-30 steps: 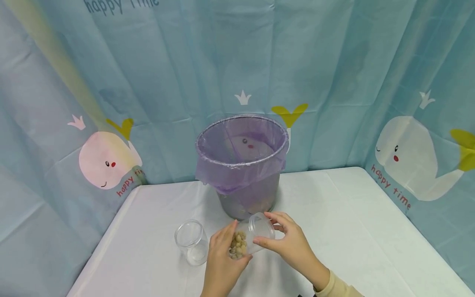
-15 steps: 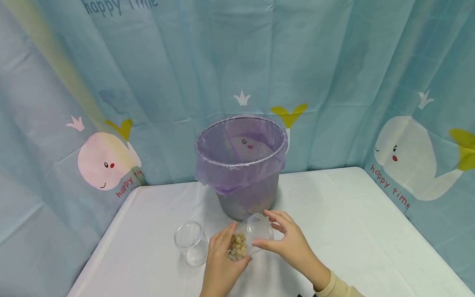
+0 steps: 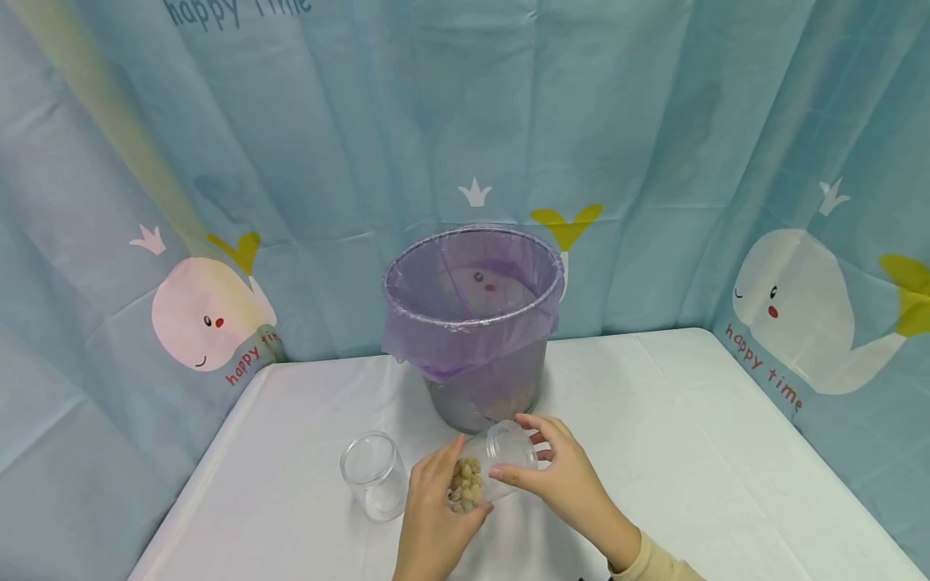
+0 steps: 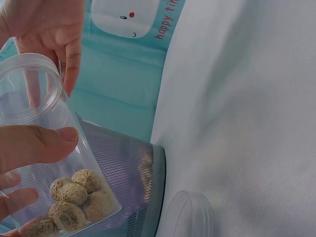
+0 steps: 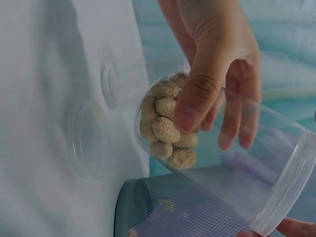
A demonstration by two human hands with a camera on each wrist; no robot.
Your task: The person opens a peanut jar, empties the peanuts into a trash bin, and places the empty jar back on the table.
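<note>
A clear plastic jar (image 3: pixel 501 486) is tilted on its side between my hands, just in front of the bin. Wrinkled tan balls (image 5: pixel 165 130) that look like nuts are piled at its base. My left hand (image 3: pixel 439 500) grips the base end, its thumb pressing the wall in the right wrist view. My right hand (image 3: pixel 570 468) holds the mouth end, thumb on the near side and fingers beyond. The thick clear rim (image 5: pixel 286 185) shows there, though I cannot tell whether a lid is on it. A second clear jar (image 3: pixel 374 476) stands upright to the left, with nothing visible inside.
A mesh waste bin (image 3: pixel 483 395) with a purple liner (image 3: pixel 472 347) folded over its rim stands behind my hands. White cloth covers the table (image 3: pixel 676 452). Blue curtains (image 3: pixel 625 121) printed with whales close in the back and both sides.
My right thumb has shifted slightly left along the jar. The left hand, the bin and the standing jar look the same.
</note>
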